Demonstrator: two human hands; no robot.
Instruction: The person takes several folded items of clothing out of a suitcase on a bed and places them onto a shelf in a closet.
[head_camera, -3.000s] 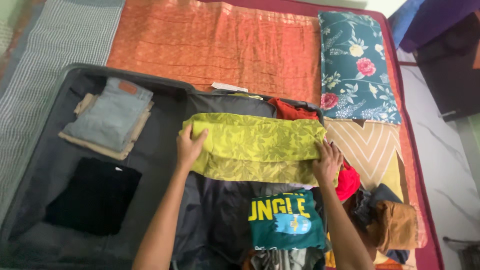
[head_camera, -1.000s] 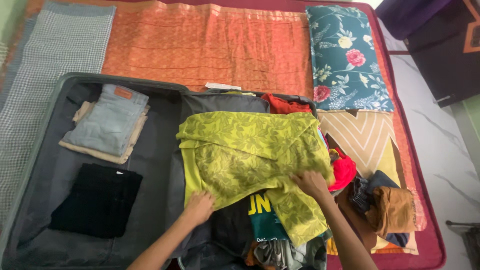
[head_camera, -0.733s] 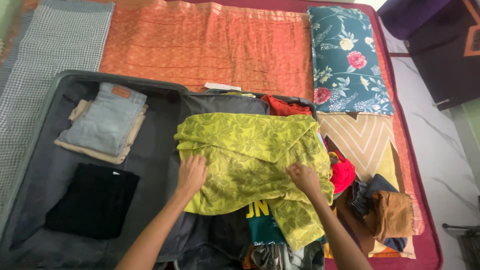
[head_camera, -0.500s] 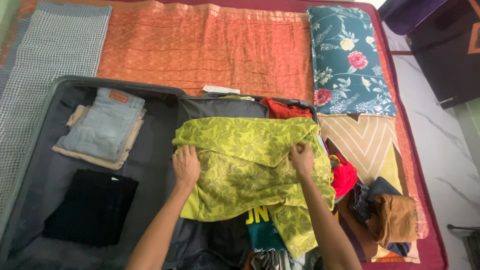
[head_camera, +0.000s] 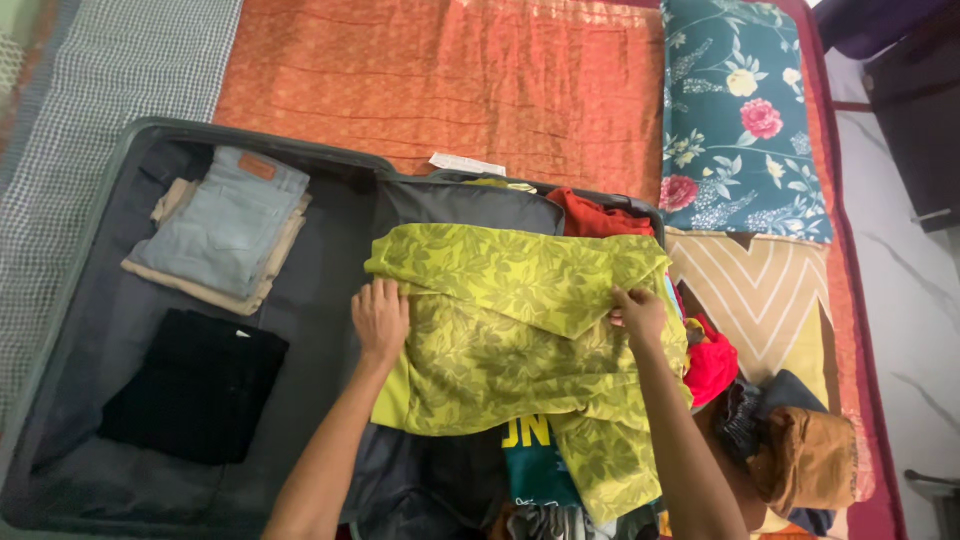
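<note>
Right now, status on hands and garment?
Left hand flat on yellow-green leaf-print garment. Right hand pinching its right edge. Garment over clothes in open suitcase.

i note the yellow-green garment (head_camera: 510, 320) is thin matt printed cloth, creased. the jeans (head_camera: 225, 220) are coarse denim. the suitcase (head_camera: 90, 330) lining looks smooth grey fabric.

Open suitcase (head_camera: 90, 300) on bed (head_camera: 440, 80), contents and surroundings.
Left half: folded jeans (head_camera: 225, 225) behind, folded dark garment (head_camera: 195, 390) before. Right half: leaf-print garment (head_camera: 510, 330) on top of clothes, left hand (head_camera: 381, 318) and right hand (head_camera: 640, 315) on it. Pillow (head_camera: 745, 120) behind right; loose clothes pile (head_camera: 790, 450) right of suitcase.
</note>
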